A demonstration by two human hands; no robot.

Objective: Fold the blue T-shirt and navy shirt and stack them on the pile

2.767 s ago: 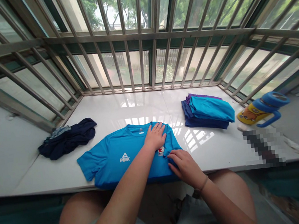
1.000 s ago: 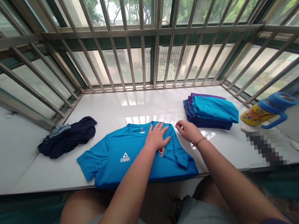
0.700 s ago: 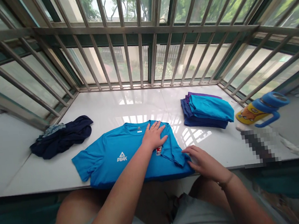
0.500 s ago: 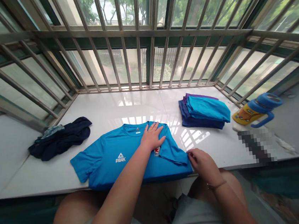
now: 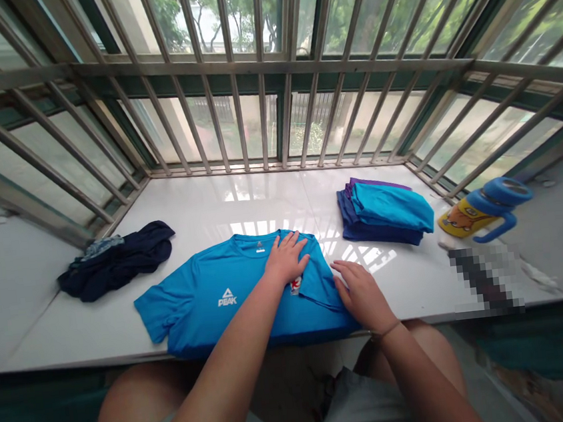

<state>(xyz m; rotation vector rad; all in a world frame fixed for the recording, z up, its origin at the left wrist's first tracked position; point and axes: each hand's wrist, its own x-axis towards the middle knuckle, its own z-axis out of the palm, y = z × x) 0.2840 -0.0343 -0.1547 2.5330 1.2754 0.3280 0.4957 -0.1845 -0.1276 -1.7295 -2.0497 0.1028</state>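
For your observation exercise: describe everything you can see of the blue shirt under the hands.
The shirt is bright blue, of smooth sporty-looking fabric, with a white PEAK logo and a small chest badge. It lies flat, front up, collar toward the window, on the white ledge. One sleeve is spread out, the other folded inward. The left hand presses its chest; the right hand rests on the folded side.

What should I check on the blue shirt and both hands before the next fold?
1. Left hand flat on the blue shirt, pinning its chest: ok.
2. Right hand on the folded-in right side of the shirt: ok; whether it pinches the cloth, cannot tell.
3. Right sleeve tucked in over the body: ok.
4. Left sleeve lies spread out, not folded: not ok.
5. Shirt hem fully on the white sill: not ok, it droops over the near edge.
6. Folded pile and the dark clothes lie apart from the shirt: ok.
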